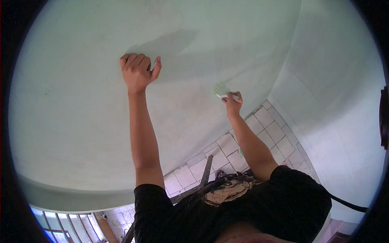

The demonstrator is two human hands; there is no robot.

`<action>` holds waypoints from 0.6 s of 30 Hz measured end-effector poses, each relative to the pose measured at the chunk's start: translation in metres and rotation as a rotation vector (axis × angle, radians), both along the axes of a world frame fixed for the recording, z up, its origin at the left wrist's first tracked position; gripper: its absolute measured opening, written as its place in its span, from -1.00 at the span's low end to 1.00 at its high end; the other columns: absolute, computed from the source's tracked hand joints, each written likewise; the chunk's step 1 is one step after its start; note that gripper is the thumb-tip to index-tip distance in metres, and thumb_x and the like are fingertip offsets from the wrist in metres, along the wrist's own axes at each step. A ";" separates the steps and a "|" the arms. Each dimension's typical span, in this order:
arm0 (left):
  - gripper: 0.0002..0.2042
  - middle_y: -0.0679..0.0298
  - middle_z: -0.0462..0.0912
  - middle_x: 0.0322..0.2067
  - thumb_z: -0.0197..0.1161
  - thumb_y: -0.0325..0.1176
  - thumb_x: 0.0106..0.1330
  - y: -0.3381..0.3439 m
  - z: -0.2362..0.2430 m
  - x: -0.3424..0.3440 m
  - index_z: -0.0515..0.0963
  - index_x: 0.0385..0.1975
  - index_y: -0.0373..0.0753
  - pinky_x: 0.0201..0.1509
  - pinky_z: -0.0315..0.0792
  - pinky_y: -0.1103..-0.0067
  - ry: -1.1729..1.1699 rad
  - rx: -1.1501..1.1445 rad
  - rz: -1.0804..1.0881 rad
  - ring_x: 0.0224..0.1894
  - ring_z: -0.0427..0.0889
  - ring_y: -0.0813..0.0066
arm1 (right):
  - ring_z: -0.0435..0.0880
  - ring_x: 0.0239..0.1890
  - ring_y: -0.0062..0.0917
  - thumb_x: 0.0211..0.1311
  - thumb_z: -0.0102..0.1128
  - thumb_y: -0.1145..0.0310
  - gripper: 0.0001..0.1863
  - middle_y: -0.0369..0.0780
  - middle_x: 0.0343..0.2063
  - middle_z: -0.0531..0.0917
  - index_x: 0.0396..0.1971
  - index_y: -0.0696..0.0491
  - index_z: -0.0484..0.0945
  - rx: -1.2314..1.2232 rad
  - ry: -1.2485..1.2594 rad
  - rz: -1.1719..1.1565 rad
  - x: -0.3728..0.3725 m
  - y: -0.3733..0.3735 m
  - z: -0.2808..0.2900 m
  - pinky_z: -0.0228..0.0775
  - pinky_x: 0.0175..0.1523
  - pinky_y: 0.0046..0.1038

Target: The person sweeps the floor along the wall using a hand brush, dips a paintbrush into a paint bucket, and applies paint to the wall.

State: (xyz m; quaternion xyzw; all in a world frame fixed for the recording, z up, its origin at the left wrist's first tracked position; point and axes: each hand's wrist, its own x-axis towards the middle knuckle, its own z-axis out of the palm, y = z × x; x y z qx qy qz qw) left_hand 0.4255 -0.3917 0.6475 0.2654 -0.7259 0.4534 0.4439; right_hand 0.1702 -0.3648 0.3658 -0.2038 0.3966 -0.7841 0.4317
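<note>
My left hand (138, 72) rests against the pale green wall (81, 101), its fingers curled in and its thumb sticking out to the side. Nothing shows in it. Lower and to the right, my right hand (234, 103) grips the light handle of a paintbrush (221, 90). The brush's pale green bristles point up and left, at the wall, and are slightly blurred. Both arms reach up from the black short sleeves of my shirt.
At right, another pale wall (324, 93) meets this one in a corner. Far below lies a white tiled floor (186, 178), with a dark narrow bar (207, 170) above it. A small green-rimmed object (240, 152) is partly hidden by my right forearm. Railings (60, 222) stand at lower left.
</note>
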 end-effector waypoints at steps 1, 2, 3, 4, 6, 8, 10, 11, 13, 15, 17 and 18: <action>-0.55 0.43 0.15 -0.85 0.25 -0.25 0.01 0.001 -0.001 0.000 0.08 -0.90 -0.09 -0.33 0.09 0.58 -0.009 0.005 0.002 -0.68 0.14 0.49 | 0.54 -0.42 -0.56 0.08 0.14 0.50 -0.84 -0.25 -0.48 0.49 -0.44 0.06 0.31 0.030 -0.010 0.001 -0.001 0.005 -0.019 0.55 -0.35 -0.47; -0.55 0.43 0.15 -0.85 0.25 -0.25 0.01 0.002 0.000 0.000 0.08 -0.90 -0.09 -0.33 0.09 0.58 -0.014 -0.001 -0.016 -0.68 0.14 0.49 | 0.54 -0.43 -0.56 0.08 0.14 0.50 -0.84 -0.25 -0.49 0.49 -0.43 0.06 0.31 0.128 0.032 -0.007 0.000 0.007 -0.028 0.55 -0.34 -0.48; -0.55 0.43 0.16 -0.85 0.25 -0.25 0.01 0.002 0.000 0.000 0.08 -0.90 -0.08 -0.32 0.09 0.58 -0.007 0.008 -0.007 -0.69 0.15 0.49 | 0.54 -0.44 -0.56 0.07 0.14 0.50 -0.84 -0.25 -0.50 0.49 -0.42 0.06 0.32 0.308 0.061 -0.042 0.002 0.008 -0.027 0.55 -0.34 -0.48; -0.55 0.43 0.17 -0.85 0.24 -0.25 0.02 0.002 0.000 -0.001 0.08 -0.90 -0.08 -0.32 0.09 0.58 0.001 0.015 0.002 -0.69 0.16 0.49 | 0.55 -0.44 -0.55 0.08 0.14 0.49 -0.84 -0.25 -0.49 0.49 -0.42 0.06 0.32 0.205 0.018 0.031 0.005 0.006 -0.017 0.56 -0.33 -0.46; -0.55 0.43 0.18 -0.85 0.24 -0.25 0.02 0.002 -0.001 -0.002 0.09 -0.90 -0.08 -0.32 0.09 0.58 -0.013 0.005 -0.003 -0.68 0.18 0.49 | 0.55 -0.44 -0.53 0.07 0.15 0.49 -0.83 -0.24 -0.47 0.49 -0.43 0.06 0.31 0.116 -0.047 0.058 0.016 -0.005 0.024 0.56 -0.31 -0.41; -0.56 0.43 0.19 -0.85 0.24 -0.24 0.02 0.000 0.000 -0.002 0.09 -0.90 -0.08 -0.32 0.09 0.58 -0.027 -0.007 -0.003 -0.68 0.20 0.50 | 0.54 -0.46 -0.54 0.08 0.14 0.49 -0.83 -0.23 -0.46 0.49 -0.45 0.07 0.30 -0.077 -0.128 0.030 0.021 -0.019 0.082 0.57 -0.30 -0.41; -0.56 0.44 0.21 -0.85 0.24 -0.23 0.03 0.000 -0.001 -0.001 0.11 -0.91 -0.08 -0.31 0.09 0.58 -0.037 -0.011 0.042 -0.67 0.23 0.50 | 0.54 -0.43 -0.55 0.10 0.13 0.49 -0.83 -0.22 -0.44 0.47 -0.44 0.08 0.28 -0.278 -0.196 0.033 0.015 -0.018 0.130 0.58 -0.28 -0.40; -0.56 0.44 0.21 -0.85 0.24 -0.23 0.03 0.000 -0.002 -0.001 0.11 -0.91 -0.08 -0.31 0.09 0.58 -0.040 0.013 0.045 -0.67 0.23 0.50 | 0.55 -0.39 -0.53 0.10 0.13 0.50 -0.81 -0.21 -0.42 0.46 -0.42 0.08 0.27 -0.452 -0.173 0.067 0.011 -0.017 0.147 0.60 -0.24 -0.37; -0.56 0.44 0.21 -0.85 0.24 -0.23 0.05 -0.001 -0.002 -0.001 0.12 -0.91 -0.08 -0.31 0.08 0.58 -0.047 -0.011 0.035 -0.67 0.24 0.50 | 0.56 -0.38 -0.49 0.10 0.13 0.51 -0.79 -0.22 -0.42 0.47 -0.39 0.07 0.25 -0.458 -0.181 0.050 0.007 -0.018 0.161 0.58 -0.23 -0.34; -0.56 0.45 0.21 -0.85 0.24 -0.23 0.05 -0.003 -0.001 -0.001 0.12 -0.91 -0.08 -0.31 0.08 0.59 -0.057 -0.015 0.035 -0.67 0.23 0.50 | 0.56 -0.37 -0.48 0.10 0.14 0.51 -0.77 -0.24 -0.41 0.46 -0.40 0.05 0.23 -0.559 -0.092 0.058 0.005 -0.018 0.142 0.58 -0.23 -0.31; -0.56 0.45 0.21 -0.85 0.24 -0.23 0.05 -0.004 -0.001 -0.001 0.12 -0.91 -0.08 -0.31 0.08 0.59 -0.073 -0.030 0.035 -0.67 0.23 0.50 | 0.55 -0.36 -0.52 0.12 0.14 0.49 -0.77 -0.25 -0.41 0.46 -0.43 0.05 0.22 -0.401 -0.083 0.079 0.016 -0.021 0.093 0.60 -0.24 -0.33; -0.55 0.46 0.21 -0.85 0.24 -0.24 0.06 -0.004 -0.001 -0.001 0.11 -0.91 -0.07 -0.31 0.08 0.59 -0.077 -0.039 0.028 -0.67 0.23 0.51 | 0.55 -0.36 -0.54 0.12 0.13 0.48 -0.78 -0.26 -0.41 0.46 -0.43 0.04 0.22 -0.282 -0.079 0.036 0.021 -0.020 0.062 0.60 -0.24 -0.35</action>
